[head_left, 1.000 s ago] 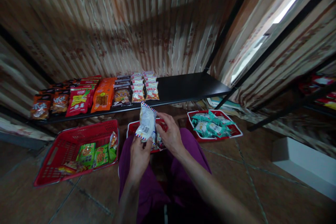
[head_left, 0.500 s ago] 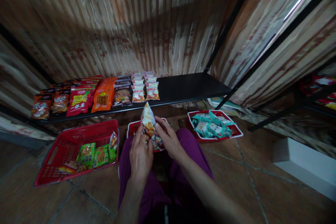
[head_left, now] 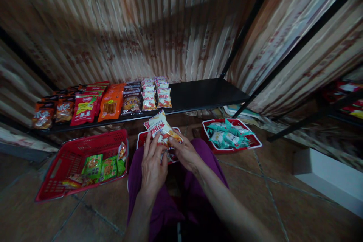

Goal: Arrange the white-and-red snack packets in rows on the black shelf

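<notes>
Between both hands is a white and yellow snack bag (head_left: 160, 126), its printed front facing up, above a small red basket (head_left: 141, 140) at my knees. My left hand (head_left: 153, 164) has its fingers on the bag's left and lower side. On the right side, my right hand (head_left: 184, 151) grips the bag with thumb and fingers. Similar white bags (head_left: 163, 97) stand in two rows on the black shelf (head_left: 198, 96), just beyond my hands. More packets lie in the small basket, partly hidden by my hands.
Left along the shelf are brown packs (head_left: 131, 103), orange packs (head_left: 110, 104), red packs (head_left: 84, 109) and dark packs (head_left: 43, 115). A red basket (head_left: 56, 170) with green packets sits lower left, another (head_left: 256, 140) with teal packets right. A white box (head_left: 329, 174) lies far right.
The snack bag has turned from edge-on to show its printed front, leaning left. My hands have shifted slightly with it and still hold it.
</notes>
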